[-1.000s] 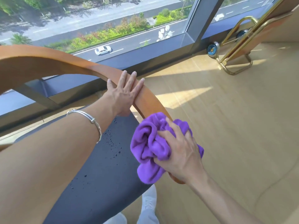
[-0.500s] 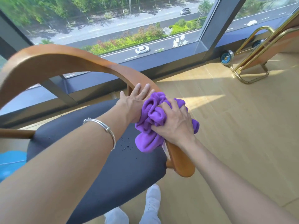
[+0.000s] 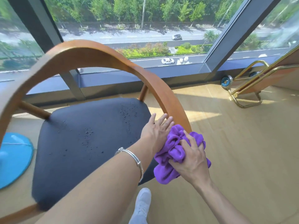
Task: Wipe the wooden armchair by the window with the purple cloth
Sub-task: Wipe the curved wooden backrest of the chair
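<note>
By the window: wooden armchair (image 3: 100,51), curved rail, dark seat (image 3: 90,136) (specked).
Purple cloth (image 3: 171,153): bunched against the rail's right end.
Right hand (image 3: 191,161): fingers curled round the cloth, pressing it on the wood.
Left hand (image 3: 156,131): fingers straight, flat on the rail, touching the cloth.

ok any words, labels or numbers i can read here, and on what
None can be read.
The bunched purple cloth, curved wooden armchair rail and silver bangle show no lettering.
The round blue-centred disc on the brass tube frame may bear a mark, too small to tell.
The white car outside is too small for a plate.
</note>
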